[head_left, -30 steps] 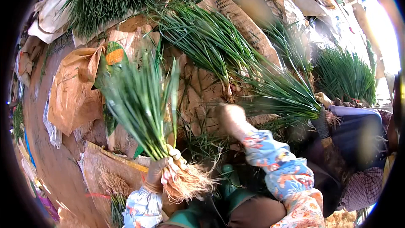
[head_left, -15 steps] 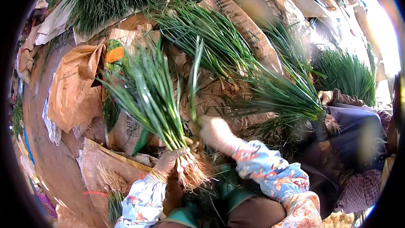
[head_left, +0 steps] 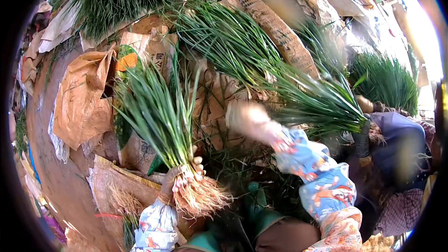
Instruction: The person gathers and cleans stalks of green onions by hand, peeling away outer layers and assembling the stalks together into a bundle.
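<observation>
Green bunch: spring onions [head_left: 161, 116], leaves fanned upward, pale roots hanging below, lower centre-left of the frame.
Left hand [head_left: 179, 179]: fingers wrapped tight round the bunch just above the roots.
Right hand [head_left: 245, 119]: centre of the frame, blurred; whether its fingers are open or closed cannot be told.
Woven sacks [head_left: 81, 102]: brown, spread at left, behind the bunch.
Loose onion heap [head_left: 228, 42]: upper centre.
Co-worker's bunch [head_left: 322, 105]: right, gripped by another person's hand.
</observation>
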### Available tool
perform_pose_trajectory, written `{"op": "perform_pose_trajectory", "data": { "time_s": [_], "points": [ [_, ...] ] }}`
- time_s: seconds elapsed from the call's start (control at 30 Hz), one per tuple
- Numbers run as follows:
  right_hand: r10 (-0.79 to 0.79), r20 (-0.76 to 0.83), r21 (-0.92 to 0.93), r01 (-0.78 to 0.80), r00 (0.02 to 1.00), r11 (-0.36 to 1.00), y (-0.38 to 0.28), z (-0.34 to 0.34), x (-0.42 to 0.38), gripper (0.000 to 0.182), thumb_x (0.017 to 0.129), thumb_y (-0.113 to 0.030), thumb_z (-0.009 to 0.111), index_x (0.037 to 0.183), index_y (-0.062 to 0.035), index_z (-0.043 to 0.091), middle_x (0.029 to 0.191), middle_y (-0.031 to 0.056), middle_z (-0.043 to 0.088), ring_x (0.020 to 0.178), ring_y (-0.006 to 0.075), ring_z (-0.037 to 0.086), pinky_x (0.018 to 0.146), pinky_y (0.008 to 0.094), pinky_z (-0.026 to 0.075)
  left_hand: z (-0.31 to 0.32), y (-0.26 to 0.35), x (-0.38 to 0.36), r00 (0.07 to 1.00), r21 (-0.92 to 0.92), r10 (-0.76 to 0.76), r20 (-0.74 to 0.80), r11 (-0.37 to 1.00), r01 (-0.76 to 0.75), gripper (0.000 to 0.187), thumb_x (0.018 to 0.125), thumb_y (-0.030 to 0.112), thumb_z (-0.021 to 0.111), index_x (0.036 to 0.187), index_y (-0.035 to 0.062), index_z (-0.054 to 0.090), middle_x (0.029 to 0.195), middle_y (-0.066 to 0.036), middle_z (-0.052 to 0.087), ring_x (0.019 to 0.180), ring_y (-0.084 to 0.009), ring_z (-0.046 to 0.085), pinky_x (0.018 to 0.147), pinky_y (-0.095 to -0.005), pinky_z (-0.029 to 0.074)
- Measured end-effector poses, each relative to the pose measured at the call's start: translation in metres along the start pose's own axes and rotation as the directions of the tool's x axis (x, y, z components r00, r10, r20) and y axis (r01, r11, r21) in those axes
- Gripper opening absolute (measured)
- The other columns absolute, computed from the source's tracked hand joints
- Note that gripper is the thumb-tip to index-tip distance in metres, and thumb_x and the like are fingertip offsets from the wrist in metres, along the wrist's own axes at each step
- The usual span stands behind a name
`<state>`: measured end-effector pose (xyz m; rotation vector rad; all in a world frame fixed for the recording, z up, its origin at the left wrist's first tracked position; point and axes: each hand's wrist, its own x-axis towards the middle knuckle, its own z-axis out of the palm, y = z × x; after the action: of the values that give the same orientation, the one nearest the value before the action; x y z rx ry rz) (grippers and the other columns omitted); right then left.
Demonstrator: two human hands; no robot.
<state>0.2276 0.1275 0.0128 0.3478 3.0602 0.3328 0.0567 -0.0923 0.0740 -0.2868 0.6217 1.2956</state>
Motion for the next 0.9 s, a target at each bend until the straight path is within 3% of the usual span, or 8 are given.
{"op": "perform_pose_trajectory", "data": {
  "time_s": [0.03, 0.07, 0.27, 0.3, 0.43, 0.53, 0.67, 0.9],
  "points": [
    [0.484, -0.285, 0.256, -0.421, 0.827, 0.870, 0.017, 0.030, 0.018, 0.018, 0.075, -0.021, 0.054, 0.062, -0.0082, 0.052, 0.058, 0.0049, 0.053, 0.052, 0.0158, 0.054, 0.032, 0.0268, 0.040, -0.009, -0.001, -0.002, 0.997, 0.013, -0.014, 0.072, 1.000, 0.013, 0.063, 0.073, 0.017, 0.061, 0.128, 0.0036, 0.031, 0.091, -0.006, 0.051, 0.085, -0.0213, 0.053, 0.079, -0.0358, 0.045],
    [0.574, 0.329, 0.005, -0.609, 0.750, 0.793, 0.039, -0.014, 0.045, 0.013, 0.076, -0.019, 0.054, 0.070, -0.0077, 0.054, 0.058, 0.0027, 0.053, 0.051, 0.0155, 0.055, 0.038, 0.0268, 0.043, -0.017, -0.003, -0.003, 0.989, 0.027, -0.027, 0.148, 0.999, 0.023, 0.062, 0.074, 0.017, 0.060, 0.127, 0.0023, 0.031, 0.086, -0.005, 0.051, 0.083, -0.0205, 0.053, 0.077, -0.0349, 0.046],
    [0.620, 0.531, 0.336, -0.815, 0.578, 0.473, 0.053, -0.025, 0.058, 0.013, 0.073, -0.021, 0.057, 0.075, -0.0082, 0.060, 0.069, 0.0078, 0.061, 0.063, 0.0244, 0.060, 0.056, 0.0340, 0.049, 0.017, 0.004, 0.000, 0.971, 0.107, 0.147, 0.189, 0.980, -0.169, 0.044, 0.072, 0.017, 0.062, 0.110, 0.0046, 0.043, 0.079, -0.007, 0.053, 0.075, -0.0238, 0.056, 0.079, -0.0397, 0.043],
    [0.180, -0.037, 0.377, -0.153, 0.983, 0.914, 0.044, 0.026, 0.026, 0.018, 0.072, -0.024, 0.058, 0.078, -0.0076, 0.060, 0.070, 0.0087, 0.059, 0.062, 0.0245, 0.059, 0.057, 0.0344, 0.049, 0.010, 0.005, 0.002, 0.990, 0.240, 0.096, 0.100, 0.964, -0.118, 0.044, 0.072, 0.017, 0.063, 0.109, 0.0038, 0.043, 0.083, -0.011, 0.054, 0.076, -0.0245, 0.058, 0.077, -0.0368, 0.045],
    [0.334, 0.250, 0.856, -0.369, 0.909, 0.362, -0.063, -0.044, 0.010, 0.019, 0.072, -0.024, 0.056, 0.078, -0.0063, 0.057, 0.068, 0.0131, 0.058, 0.065, 0.0300, 0.058, 0.060, 0.0368, 0.048, 0.003, -0.011, 0.012, 0.983, 0.354, -0.065, -0.169, 0.927, 0.122, 0.038, 0.075, 0.022, 0.063, 0.101, -0.0015, 0.048, 0.082, -0.018, 0.058, 0.066, -0.0216, 0.059, 0.055, -0.0225, 0.049],
    [0.249, 0.365, 0.736, -0.442, 0.897, 0.513, -0.081, -0.062, 0.009, 0.014, 0.074, -0.020, 0.057, 0.079, -0.0074, 0.057, 0.070, 0.0119, 0.060, 0.064, 0.0281, 0.060, 0.060, 0.0360, 0.049, -0.026, -0.009, 0.014, 0.919, 0.444, -0.284, -0.275, 0.810, 0.383, 0.032, 0.073, 0.021, 0.066, 0.094, 0.0025, 0.051, 0.088, -0.013, 0.055, 0.070, -0.0205, 0.056, 0.063, -0.0295, 0.049],
    [0.492, 0.592, 0.395, -0.762, 0.638, 0.513, -0.006, -0.022, -0.012, 0.023, 0.077, -0.023, 0.054, 0.095, -0.0095, 0.055, 0.085, 0.0106, 0.062, 0.075, 0.0236, 0.062, 0.057, 0.0334, 0.050, 0.004, -0.011, 0.005, 0.969, 0.158, 0.119, 0.217, 0.975, -0.156, 0.036, 0.071, 0.020, 0.064, 0.100, 0.0063, 0.047, 0.092, -0.005, 0.049, 0.086, -0.0212, 0.052, 0.083, -0.0404, 0.042],
    [0.620, 0.542, -0.043, -0.717, 0.568, 0.695, 0.078, -0.004, 0.028, 0.036, 0.084, -0.040, 0.047, 0.096, -0.0066, 0.053, 0.071, 0.0076, 0.061, 0.063, 0.0206, 0.061, 0.053, 0.0305, 0.050, -0.017, -0.013, 0.011, 0.991, 0.095, -0.056, 0.118, 0.994, 0.045, 0.072, 0.074, 0.019, 0.064, 0.131, 0.0050, 0.023, 0.090, -0.004, 0.055, 0.089, -0.0196, 0.055, 0.091, -0.0439, 0.038]
  ]
}}
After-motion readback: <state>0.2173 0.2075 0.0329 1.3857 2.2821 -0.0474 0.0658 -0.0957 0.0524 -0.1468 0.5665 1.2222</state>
